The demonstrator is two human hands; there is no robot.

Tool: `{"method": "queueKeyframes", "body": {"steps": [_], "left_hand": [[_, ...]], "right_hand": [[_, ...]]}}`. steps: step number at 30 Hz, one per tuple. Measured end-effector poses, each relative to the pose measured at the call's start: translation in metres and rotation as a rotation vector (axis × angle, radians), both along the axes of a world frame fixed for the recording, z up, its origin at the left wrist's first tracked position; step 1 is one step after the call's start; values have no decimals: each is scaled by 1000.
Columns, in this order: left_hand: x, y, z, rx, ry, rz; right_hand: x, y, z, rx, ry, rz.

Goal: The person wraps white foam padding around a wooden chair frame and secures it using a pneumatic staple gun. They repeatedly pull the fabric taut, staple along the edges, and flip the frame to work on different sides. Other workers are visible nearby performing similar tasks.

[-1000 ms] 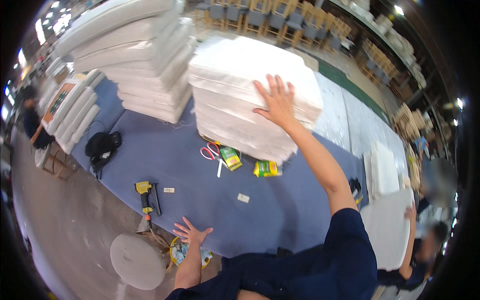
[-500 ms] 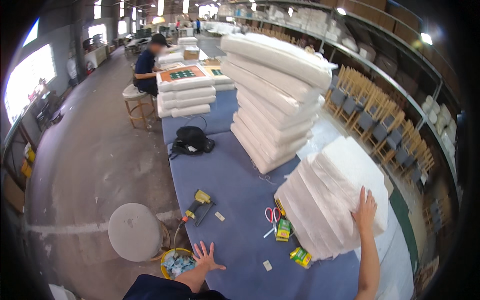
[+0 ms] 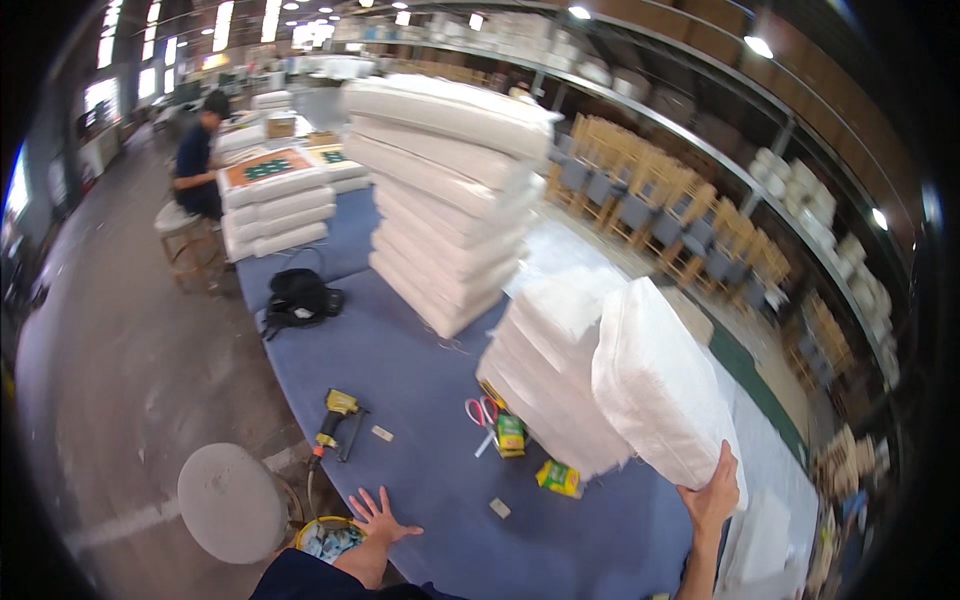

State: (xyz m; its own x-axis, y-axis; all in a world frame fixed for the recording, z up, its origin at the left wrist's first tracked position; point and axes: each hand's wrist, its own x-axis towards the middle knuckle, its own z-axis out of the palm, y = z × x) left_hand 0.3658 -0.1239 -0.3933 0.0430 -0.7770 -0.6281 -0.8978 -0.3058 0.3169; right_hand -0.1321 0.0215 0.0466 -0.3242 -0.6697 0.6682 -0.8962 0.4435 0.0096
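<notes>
My right hand (image 3: 712, 492) grips the near lower corner of a white padded cushion (image 3: 660, 385), fingers on its face. The cushion is tilted and leans off the right side of a short stack of white cushions (image 3: 545, 375). Flat on the blue-covered table (image 3: 400, 350), near its left edge, rests my left hand (image 3: 378, 525), fingers spread and holding nothing. Ahead of it lies a yellow and black staple gun (image 3: 336, 420) with a hose. Red-handled scissors (image 3: 484, 412) and two yellow-green boxes (image 3: 510, 436) lie beside the short stack.
A taller stack of white cushions (image 3: 440, 200) stands farther back, with a black cloth bundle (image 3: 302, 298) to its left. A round stool (image 3: 232, 502) and a yellow-rimmed bucket of scraps (image 3: 328, 540) are at left. Another person (image 3: 196, 160) sits working beyond. Wooden chairs (image 3: 650, 200) line the right.
My right hand has moved from the side of the short stack to a cushion's corner, and that cushion now tilts away to the right. The view has turned right; my left hand stays on the table.
</notes>
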Motion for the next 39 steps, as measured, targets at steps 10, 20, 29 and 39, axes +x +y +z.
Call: {"method": "queueKeyframes", "body": {"steps": [10, 20, 29, 39], "left_hand": [[-5, 6, 8, 38, -41, 12], [18, 30, -4, -112, 48, -206], [-31, 120, 2, -239, 626, -786], [-261, 279, 377, -360, 1427, -1331]], "right_hand": [[58, 258, -47, -266, -394, -315], [16, 266, -60, -306, -473, -518], [83, 319, -75, -540, -616, -606], [222, 327, -144, -622, -645, -331]]}}
